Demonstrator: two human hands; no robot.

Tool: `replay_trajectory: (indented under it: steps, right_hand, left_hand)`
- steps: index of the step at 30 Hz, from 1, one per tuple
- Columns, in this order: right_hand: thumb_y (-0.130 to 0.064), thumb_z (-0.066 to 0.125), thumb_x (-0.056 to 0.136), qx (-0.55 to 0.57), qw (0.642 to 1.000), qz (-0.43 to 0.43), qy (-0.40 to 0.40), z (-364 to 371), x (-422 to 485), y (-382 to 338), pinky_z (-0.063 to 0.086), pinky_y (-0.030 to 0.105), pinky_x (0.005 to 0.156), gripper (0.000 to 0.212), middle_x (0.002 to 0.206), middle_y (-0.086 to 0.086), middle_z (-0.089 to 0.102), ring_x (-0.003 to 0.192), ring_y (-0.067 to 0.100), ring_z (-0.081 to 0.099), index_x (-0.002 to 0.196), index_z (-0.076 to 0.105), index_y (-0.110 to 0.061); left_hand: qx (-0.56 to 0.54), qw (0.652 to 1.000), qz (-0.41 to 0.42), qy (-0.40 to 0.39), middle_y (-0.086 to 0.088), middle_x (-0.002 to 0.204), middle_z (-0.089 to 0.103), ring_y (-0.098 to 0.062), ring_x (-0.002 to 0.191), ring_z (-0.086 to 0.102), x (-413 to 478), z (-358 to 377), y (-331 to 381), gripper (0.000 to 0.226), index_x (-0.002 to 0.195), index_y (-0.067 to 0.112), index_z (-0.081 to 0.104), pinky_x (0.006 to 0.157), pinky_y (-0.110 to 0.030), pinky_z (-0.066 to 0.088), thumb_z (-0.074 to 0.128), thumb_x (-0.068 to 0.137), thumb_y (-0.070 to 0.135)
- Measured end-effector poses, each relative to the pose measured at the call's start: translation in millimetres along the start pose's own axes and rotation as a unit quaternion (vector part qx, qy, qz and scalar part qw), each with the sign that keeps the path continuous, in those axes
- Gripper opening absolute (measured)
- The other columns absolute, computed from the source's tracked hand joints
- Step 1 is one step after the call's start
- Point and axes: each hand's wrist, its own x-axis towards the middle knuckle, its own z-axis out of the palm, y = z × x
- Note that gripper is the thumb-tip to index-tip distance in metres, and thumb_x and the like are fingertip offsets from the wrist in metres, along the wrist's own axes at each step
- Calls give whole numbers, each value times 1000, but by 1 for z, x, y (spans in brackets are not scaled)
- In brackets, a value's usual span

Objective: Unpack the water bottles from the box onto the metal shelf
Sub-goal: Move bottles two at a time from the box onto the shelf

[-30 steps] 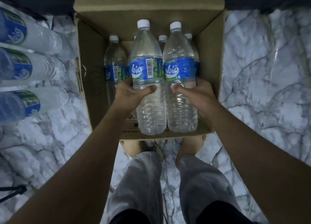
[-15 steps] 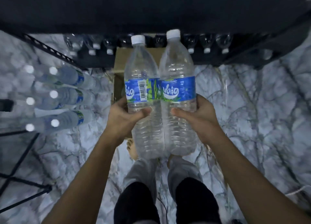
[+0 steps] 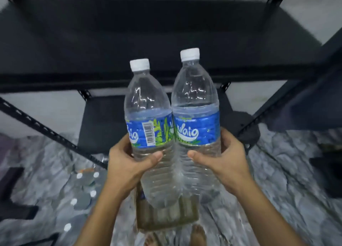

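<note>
- The metal shelf (image 3: 148,42) fills the upper half of the view: a dark board runs from the left edge to the right edge, with perforated uprights at its corners and a slanted brace down the left side. Its top surface shows bare where visible.
- The marble-patterned floor (image 3: 277,199) spreads across the lower half, blurred.
- The box (image 3: 166,216) sits on the floor low in the middle, directly beneath the raised bottles; only its brown side and a blurred part of its opening show.
- Both forearms rise from the bottom corners and converge toward the centre, wrists slightly bent upward.
- The left bottle (image 3: 148,127) is upright, tipped a little left, held in front of the shelf's front edge, its white cap level with that edge. Its label touches the neighbour's label.
- The right bottle (image 3: 196,120) stands a bit higher, cap overlapping the shelf board.
- The left hand (image 3: 127,164) wraps the left bottle just below the label, thumb pressed across the front, the other fingers curled behind out of sight.
- The right hand (image 3: 224,164) grips the right bottle the same way, thumb across the ribbed front.
- Other bottles (image 3: 83,199) show at the lower left as white caps on blurred grey shapes.
- Bare toes (image 3: 199,236) show at the bottom edge.
</note>
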Motion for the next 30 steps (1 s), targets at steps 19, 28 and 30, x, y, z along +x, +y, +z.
replay_trajectory:
  steps: [19,28,30]
  right_hand:
    - [-15,94,52,33,979,-201,9,-12,99,-191,60,32,82,70,103,-3,74,93,9,72,114,64,-14]
    - [-18,96,51,28,973,-230,0,-2,170,-207,59,37,85,74,107,-1,72,96,10,70,116,61,-14]
    - [-16,95,51,33,974,-222,7,3,180,-203,59,36,85,76,108,-2,71,96,9,70,118,60,-14]
  left_hand:
    - [76,968,222,91,19,86,76,3,78,72,103,23,198,47,98,20,69,69,-11,53,94,59,11]
    - [77,953,254,145,-2,103,75,-10,91,73,160,35,203,61,116,3,65,78,-22,57,93,63,11]
    - [78,955,248,143,-2,104,75,-12,93,73,171,33,199,66,115,7,64,80,-27,59,92,59,27]
